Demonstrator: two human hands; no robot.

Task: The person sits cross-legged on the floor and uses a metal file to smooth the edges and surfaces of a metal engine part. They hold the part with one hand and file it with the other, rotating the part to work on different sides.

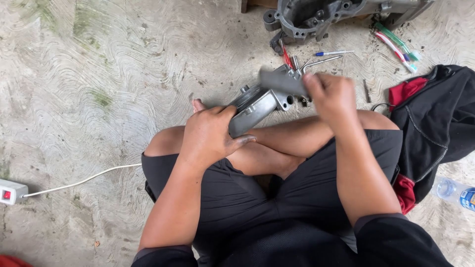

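Left hand [210, 136] fingers wrap the grey cast-metal engine cover [257, 104], bracing it on the crossed legs so it stays steady. Right hand [332, 96] fingers pinch a blurred grey sheet [282, 81] against its top. Screwdrivers [396, 44] lie on the concrete floor [99, 99] beyond.

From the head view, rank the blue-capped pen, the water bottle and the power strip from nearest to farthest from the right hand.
1. Pen: on the floor just beyond the right hand.
2. Water bottle: far right, past the black cloth.
3. Power strip: far left edge, across the body.
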